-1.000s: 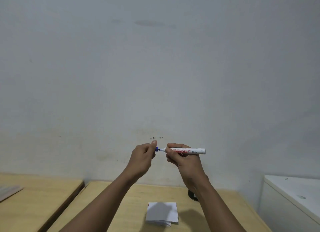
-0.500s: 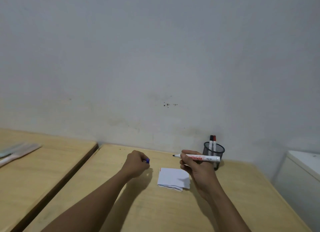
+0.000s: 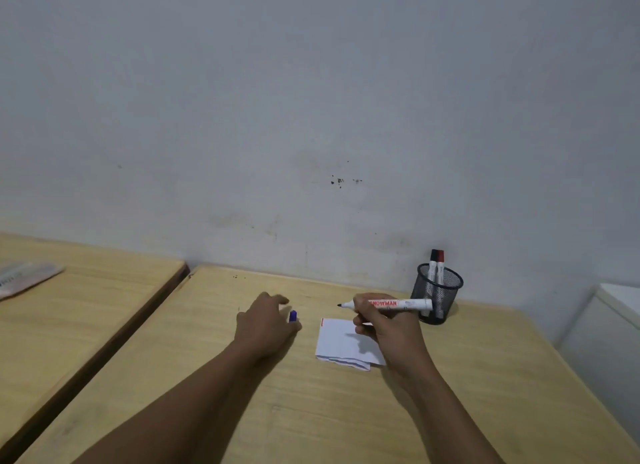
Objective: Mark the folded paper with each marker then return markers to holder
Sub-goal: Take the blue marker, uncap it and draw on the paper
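Note:
A folded white paper lies on the wooden table, with a thin red mark at its top left corner. My right hand holds an uncapped white marker level above the paper's far edge, its dark tip pointing left. My left hand rests on the table left of the paper and pinches the marker's blue cap. A black mesh holder stands behind my right hand with two markers in it, one black-capped, one red-capped.
A second wooden table adjoins on the left, separated by a dark gap, and carries a flat packet near its far edge. A white cabinet stands at the right. A grey wall runs behind both tables.
Both hands came down from chest height to the table. The cap came off the marker and stayed in my left hand, which moved left. The view tilted down, revealing the holder.

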### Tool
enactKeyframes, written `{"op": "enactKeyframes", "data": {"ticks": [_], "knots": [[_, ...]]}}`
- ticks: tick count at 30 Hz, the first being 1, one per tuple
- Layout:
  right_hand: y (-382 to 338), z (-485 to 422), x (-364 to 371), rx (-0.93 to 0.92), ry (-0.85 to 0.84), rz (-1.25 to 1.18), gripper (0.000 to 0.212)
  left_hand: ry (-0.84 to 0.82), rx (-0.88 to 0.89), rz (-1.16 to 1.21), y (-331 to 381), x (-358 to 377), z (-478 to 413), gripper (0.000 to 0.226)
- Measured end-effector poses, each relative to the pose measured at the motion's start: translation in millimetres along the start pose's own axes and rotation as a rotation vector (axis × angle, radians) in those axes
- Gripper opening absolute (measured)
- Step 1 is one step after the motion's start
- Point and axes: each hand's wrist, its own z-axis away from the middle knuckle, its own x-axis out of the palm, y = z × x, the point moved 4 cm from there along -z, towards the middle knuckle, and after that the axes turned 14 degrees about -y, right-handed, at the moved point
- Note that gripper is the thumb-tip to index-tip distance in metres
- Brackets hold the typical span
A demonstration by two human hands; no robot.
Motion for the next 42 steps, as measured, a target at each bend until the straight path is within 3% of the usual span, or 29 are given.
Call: {"op": "enactKeyframes", "data": {"ticks": [2, 4, 6, 8, 12, 16, 26, 42], "knots": [[3, -7, 1, -0.002, 0.004, 0.117, 0.025, 0.161, 0.100, 0.003, 9, -2, 18, 0.034], [8, -16, 4, 0.019, -0.019, 0.192, 0.027, 0.216, 0.251, -0.036, 23, 3, 39, 0.025], [14, -26, 6, 0.054, -0.034, 0.235, 0.021, 0.138, 0.354, -0.100, 34, 14, 52, 0.023], [20, -37, 5, 0.079, -0.054, 0.276, 0.015, 0.036, 0.417, -0.207, 38, 26, 51, 0.034], [37, -59, 4, 0.100, -0.122, 0.412, 0.008, -0.052, 0.432, -0.414, 34, 40, 44, 0.038], [61, -70, 3, 0.104, -0.132, 0.550, 0.007, -0.055, 0.456, -0.451, 30, 44, 48, 0.040], [77, -74, -6, 0.040, -0.086, 0.531, 0.010, -0.205, 0.449, -0.471, 29, 41, 44, 0.058], [78, -77, -2, 0.038, -0.103, 0.580, 0.013, -0.194, 0.453, -0.479, 30, 42, 44, 0.058]]}}
